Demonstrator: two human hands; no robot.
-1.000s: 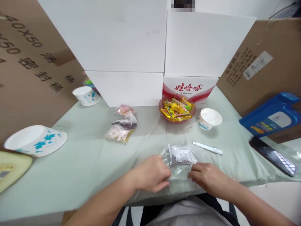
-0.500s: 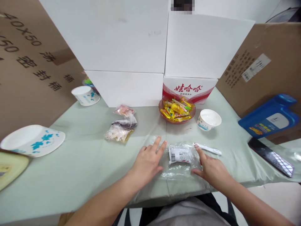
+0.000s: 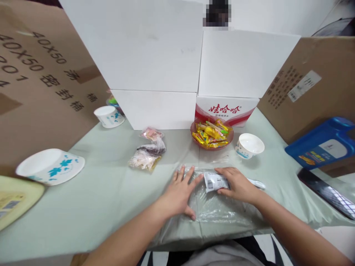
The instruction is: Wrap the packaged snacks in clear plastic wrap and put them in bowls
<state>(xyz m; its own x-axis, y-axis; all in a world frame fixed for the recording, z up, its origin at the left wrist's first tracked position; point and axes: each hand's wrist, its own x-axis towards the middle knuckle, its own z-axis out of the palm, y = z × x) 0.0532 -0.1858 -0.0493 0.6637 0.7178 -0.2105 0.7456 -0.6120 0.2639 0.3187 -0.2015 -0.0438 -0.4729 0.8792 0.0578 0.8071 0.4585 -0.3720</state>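
Observation:
My right hand [image 3: 235, 184] is closed round the right end of a small white printed packet [image 3: 213, 181] with a barcode. The packet is over a clear plastic sheet or bag [image 3: 213, 212] spread on the table near its front edge. On the left part of the plastic lies my left hand [image 3: 183, 192], fingers spread, holding nothing. Just beyond my right hand, a white plastic utensil [image 3: 258, 183] shows only its handle end; the rest is hidden behind the hand.
A red bowl [image 3: 212, 146] of yellow-wrapped sweets and a paper cup [image 3: 249, 146] stand behind my hands. Small packets [image 3: 146, 153] lie to the left. A blue bottle [image 3: 321, 142] and a phone [image 3: 327, 192] are at the right. White boxes [image 3: 155, 109] wall the back.
My right hand has moved left and closed on the white packet, which is now tilted. My left hand has flattened with its fingers more widely spread. The view has shifted slightly.

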